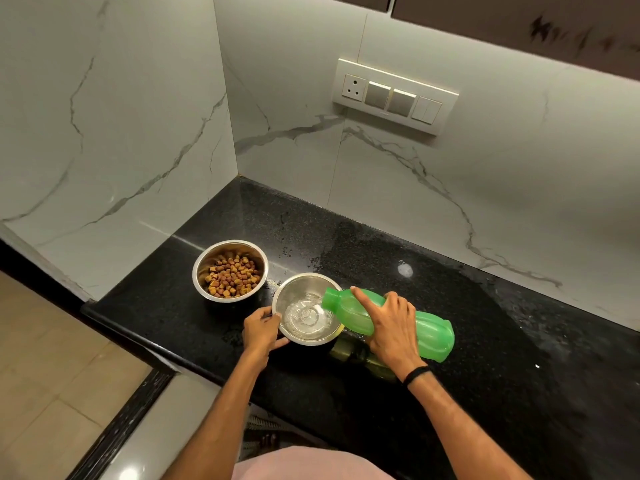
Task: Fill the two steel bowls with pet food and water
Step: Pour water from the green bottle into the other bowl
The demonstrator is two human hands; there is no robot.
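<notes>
Two steel bowls stand on a black granite counter (485, 341). The far-left steel bowl (207, 258) holds brown pet food (232, 275). The nearer steel bowl (308, 332) has a little water swirling in its bottom. My left hand (261, 332) grips this bowl's left rim. My right hand (388, 323) holds a green plastic bottle (433, 336) tipped on its side, with its open mouth over the bowl's right rim, and a thin stream of water runs from it into the bowl.
White marble walls close the counter's left and back sides. A switch panel (394, 97) sits on the back wall. A dark greenish object (349, 353) lies on the counter under the bottle, mostly hidden. The counter's front edge drops to a tiled floor (45, 358) at left.
</notes>
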